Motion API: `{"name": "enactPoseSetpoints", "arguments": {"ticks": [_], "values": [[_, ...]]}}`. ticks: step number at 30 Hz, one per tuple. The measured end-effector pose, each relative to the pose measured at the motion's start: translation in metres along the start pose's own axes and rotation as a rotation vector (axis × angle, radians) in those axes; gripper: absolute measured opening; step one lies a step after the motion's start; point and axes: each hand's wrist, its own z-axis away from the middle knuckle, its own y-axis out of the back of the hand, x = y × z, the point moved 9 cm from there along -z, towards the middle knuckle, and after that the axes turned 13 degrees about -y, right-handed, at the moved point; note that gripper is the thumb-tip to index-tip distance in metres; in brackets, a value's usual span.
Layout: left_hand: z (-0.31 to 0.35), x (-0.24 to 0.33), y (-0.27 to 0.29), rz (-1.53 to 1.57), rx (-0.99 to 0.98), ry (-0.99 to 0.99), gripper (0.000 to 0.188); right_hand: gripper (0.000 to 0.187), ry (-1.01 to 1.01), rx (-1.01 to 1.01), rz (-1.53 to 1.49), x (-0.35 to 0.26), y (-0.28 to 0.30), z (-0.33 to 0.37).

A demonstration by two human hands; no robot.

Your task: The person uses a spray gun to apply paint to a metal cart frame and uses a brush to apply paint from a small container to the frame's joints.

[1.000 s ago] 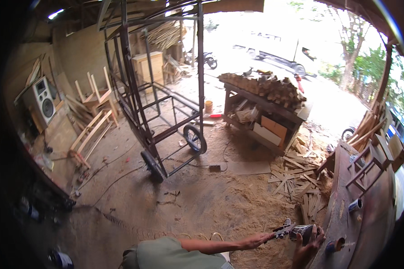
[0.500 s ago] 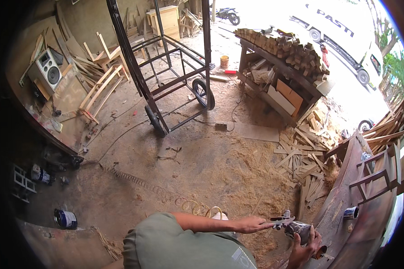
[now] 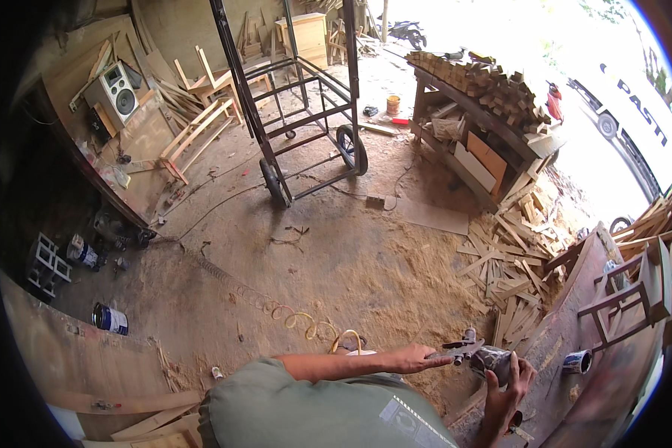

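Note:
My left hand (image 3: 414,358) is closed round the handle of a paint spray gun (image 3: 463,351), with the metal body and knobs showing past the fingers. Against the gun sits its dark, paint-smeared cup (image 3: 493,364). The fingers of my right hand (image 3: 511,377) wrap round the cup from the far right side. Just below that hand, partly hidden by the wrist, is a small open can (image 3: 515,420). Behind my left forearm a coiled yellow hose (image 3: 302,321) lies on the floor; where its end joins is hidden.
A worn bench (image 3: 552,358) bears a paint tin (image 3: 577,362) and a small wooden frame (image 3: 627,299). Wood offcuts (image 3: 511,269) heap beside it. Further off stand a metal trolley frame (image 3: 306,119) and a rack of stacked timber (image 3: 478,82). Another paint tin (image 3: 110,319) is at left.
The view has turned slightly, shifting the surroundings. Both hands, still on the gun and cup, appear a little higher in the picture. The small can now shows less beneath my right wrist.

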Motion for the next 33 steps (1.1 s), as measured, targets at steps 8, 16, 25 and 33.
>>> {"name": "enactPoseSetpoints", "arguments": {"ticks": [8,16,25,33], "values": [[-0.025,0.016,-0.078,-0.004,0.075,-0.018,0.094,0.068,0.122,-0.128,-0.070,0.067,0.048,0.020],[-0.025,-0.012,-0.075,-0.019,0.156,0.110,0.093,0.088,0.059,-0.067,-0.260,0.133,0.103,0.011],[-0.041,-0.031,-0.045,0.172,0.319,-0.028,0.069,0.056,0.059,-0.620,-0.103,0.211,0.033,0.131],[-0.055,0.008,-0.032,0.021,0.105,-0.054,0.061,0.070,-0.879,-0.705,-0.081,0.365,-0.064,0.281]]}}
